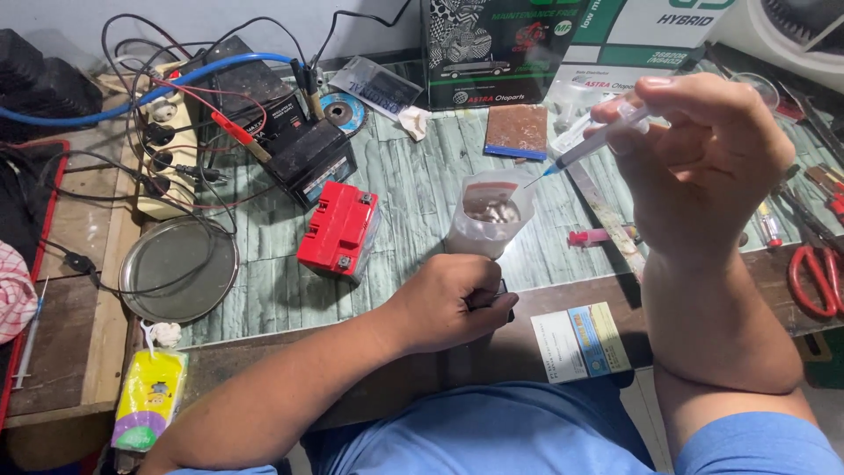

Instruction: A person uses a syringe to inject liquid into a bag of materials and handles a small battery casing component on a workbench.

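1. The right hand (703, 158) is lifted up above the worktop (413, 193). Its fingers are pinched around a clear syringe (593, 141).
2. The syringe tip is blue and thin. It points down and left, just above the open top of a clear plastic bag (490, 215).
3. The bag stands on the worktop and has small shiny bits inside.
4. The left hand (453, 299) is curled tight around a small dark thing (492, 299) at the near edge of the worktop, just in front of the bag. Most of that thing is hidden, so I cannot tell what it is.
5. A red battery (338, 229) lies left of the bag.
6. A black battery (312, 158) sits behind the red one, with wires clipped near it.
7. A round metal lid (178, 268) lies far to the left.
8. Red scissors (813, 277) lie at the right edge.
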